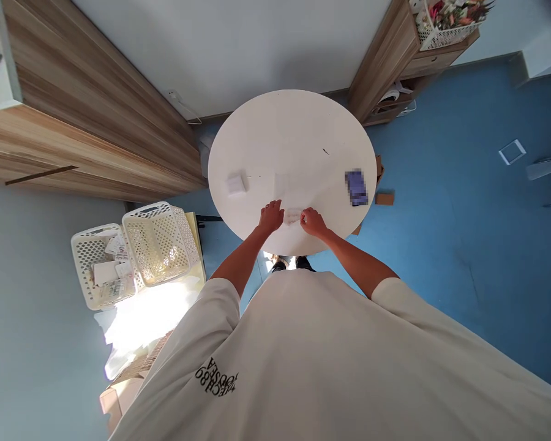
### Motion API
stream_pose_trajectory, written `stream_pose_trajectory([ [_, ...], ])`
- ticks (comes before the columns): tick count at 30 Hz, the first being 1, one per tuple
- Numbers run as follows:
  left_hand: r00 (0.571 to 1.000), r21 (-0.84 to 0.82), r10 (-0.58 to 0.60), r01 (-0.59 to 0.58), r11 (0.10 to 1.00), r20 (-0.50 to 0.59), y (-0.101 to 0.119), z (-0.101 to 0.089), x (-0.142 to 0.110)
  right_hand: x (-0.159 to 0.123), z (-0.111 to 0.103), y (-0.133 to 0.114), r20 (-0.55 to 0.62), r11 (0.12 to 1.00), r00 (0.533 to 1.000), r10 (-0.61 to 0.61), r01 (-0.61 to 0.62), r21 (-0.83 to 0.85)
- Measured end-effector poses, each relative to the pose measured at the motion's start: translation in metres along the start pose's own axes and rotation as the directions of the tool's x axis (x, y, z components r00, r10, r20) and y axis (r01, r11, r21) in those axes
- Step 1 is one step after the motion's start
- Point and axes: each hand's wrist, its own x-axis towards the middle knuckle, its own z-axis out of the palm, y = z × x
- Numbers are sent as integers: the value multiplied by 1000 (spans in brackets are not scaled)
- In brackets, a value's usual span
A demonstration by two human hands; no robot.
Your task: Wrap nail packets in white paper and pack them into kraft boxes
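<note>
A small clear plastic piece [293, 217], apparently a bag or sheet, lies on the round white table [298, 135] near its front edge. My left hand [271, 217] is at its left side, fingers bent and close together, the thumb against its edge. At the right side, my right hand [311, 222] is closed in a pinch on the plastic. Faint marks show on the piece, too small to make out. Just beyond my left hand lies a pale, thin sheet [282, 184]. A white stack [236, 184] of thin pieces sits farther left.
A pixelated purple-blue object [357, 187] lies at the table's right. White baskets [156, 245] stand lower left, one holding papers. A wooden cabinet [105, 92] rises at left; a wooden shelf unit [395, 55] stands back right. A brown box [384, 199] is on the blue floor.
</note>
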Motion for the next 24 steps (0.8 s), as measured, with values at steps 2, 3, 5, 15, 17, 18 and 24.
stream_pose_trajectory([
  [2, 996, 43, 45, -42, 998, -82, 5, -7, -7, 9, -1, 2, 27, 1000, 999, 27, -27, 1],
  [3, 990, 77, 101, -93, 993, -101, 8, -9, -11, 13, -1, 3, 35, 999, 999, 33, -34, 4],
  [5, 960, 150, 277, -267, 952, -50, 13, -9, -21, 18, -1, 5, 35, 999, 998, 47, -48, 23],
  [15, 878, 224, 451, -478, 849, 163, 19, 33, -37, 29, -1, 14, 24, 983, 995, 93, -96, 155],
  [17, 901, 229, 411, -434, 871, 142, 17, 38, -32, 30, 0, 17, 16, 980, 995, 95, -97, 176],
  [18, 907, 230, 398, -420, 878, 137, 17, 40, -29, 31, 1, 19, 14, 979, 995, 95, -96, 177],
  [24, 938, 223, 328, -346, 911, 112, 18, 47, -14, 28, 2, 20, 24, 979, 996, 85, -88, 186],
])
